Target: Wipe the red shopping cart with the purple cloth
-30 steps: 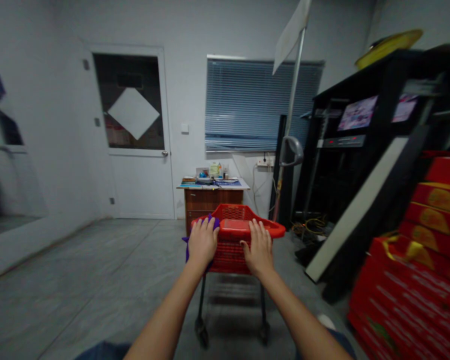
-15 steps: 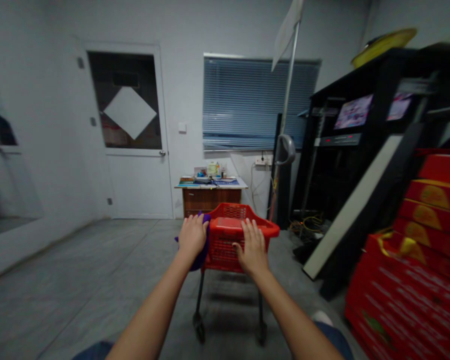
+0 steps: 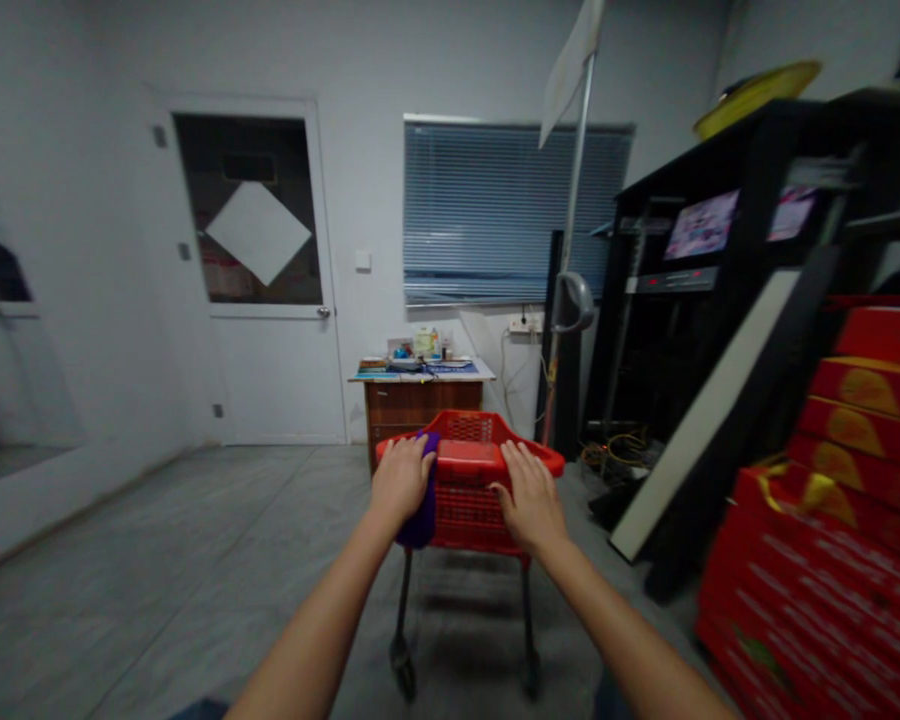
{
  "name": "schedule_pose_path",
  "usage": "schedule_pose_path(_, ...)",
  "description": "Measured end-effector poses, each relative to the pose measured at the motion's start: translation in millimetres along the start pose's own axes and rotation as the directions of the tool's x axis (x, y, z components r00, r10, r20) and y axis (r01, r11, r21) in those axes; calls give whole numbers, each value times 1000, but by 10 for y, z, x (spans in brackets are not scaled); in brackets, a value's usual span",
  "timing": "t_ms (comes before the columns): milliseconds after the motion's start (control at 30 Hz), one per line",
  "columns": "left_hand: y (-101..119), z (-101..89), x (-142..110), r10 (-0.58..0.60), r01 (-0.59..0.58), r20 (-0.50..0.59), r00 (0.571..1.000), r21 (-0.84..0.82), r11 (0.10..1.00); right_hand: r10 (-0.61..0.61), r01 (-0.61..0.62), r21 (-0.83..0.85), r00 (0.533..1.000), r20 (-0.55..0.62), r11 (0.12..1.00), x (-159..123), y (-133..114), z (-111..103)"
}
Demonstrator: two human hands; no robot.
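A small red shopping cart [image 3: 471,500] on black legs with wheels stands on the grey floor in front of me. My left hand [image 3: 400,482] grips the left end of its red handle with a purple cloth [image 3: 423,505] caught under the palm. My right hand [image 3: 529,500] rests on the right end of the handle, fingers curled over it. Both arms are stretched forward.
A wooden desk [image 3: 418,400] with small items stands behind the cart under a window with blinds [image 3: 506,212]. A white door [image 3: 266,270] is at back left. Black shelving [image 3: 727,290], a leaning white board [image 3: 701,420] and stacked red boxes [image 3: 840,480] fill the right side.
The purple cloth under my left hand has shifted from the cart's left side to the handle, between my hands. Both hands stay on the handle. The view has drifted slightly.
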State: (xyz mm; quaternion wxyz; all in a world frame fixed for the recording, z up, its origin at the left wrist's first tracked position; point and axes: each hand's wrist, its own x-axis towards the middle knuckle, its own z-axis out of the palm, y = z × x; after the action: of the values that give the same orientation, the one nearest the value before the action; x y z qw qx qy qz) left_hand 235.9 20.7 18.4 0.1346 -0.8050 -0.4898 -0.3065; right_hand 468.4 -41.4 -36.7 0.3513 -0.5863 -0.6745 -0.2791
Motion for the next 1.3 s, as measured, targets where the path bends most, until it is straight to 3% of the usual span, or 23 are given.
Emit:
schedule_pose_path(133,-238,38,-29,-108,113,-59,992,81,990,26,-26,3,999,-31,1000,-46,129,-34)
schedule_pose_path(267,-40,156,-45,-120,125,-120,986,38,991,16,-14,14,997,-77,1000,-86,14,49)
schedule_pose_path(400,398,178,4,39,-42,-60,997,-49,998,23,-21,18,995,-94,1000,-76,-113,104)
schedule_pose_path(500,536,128,74,209,-209,-6,978,-80,975,14,-13,11,997,-77,1000,-65,-121,90)
schedule_pose_path(567,435,79,118,216,-213,33,976,-82,974,-8,8,9,998,-67,1000,-62,-106,72)
schedule_pose_path(767,-146,-8,109,7,-7,70,998,-10,1000,17,-14,32,997,-77,999,-64,-171,90)
schedule_pose_path(833,-128,8,70,20,-21,51,999,19,1000,37,-34,39,996,-82,999,-61,-226,118)
schedule_pose_path(1033,415,66,51,228,-225,75,971,-50,973,59,-55,42,993,-106,998,-46,-289,145)
schedule_pose_path(1100,482,61,77,255,-248,83,963,-93,964,28,-24,44,996,-83,999,-52,-237,102)
schedule_pose_path(1200,348,43,106,208,-198,85,974,-115,973,-17,21,65,998,-58,998,-91,-94,15)
schedule_pose_path(1300,110,27,103,88,-82,69,994,-85,993,39,-29,104,994,-98,994,-149,46,-22)
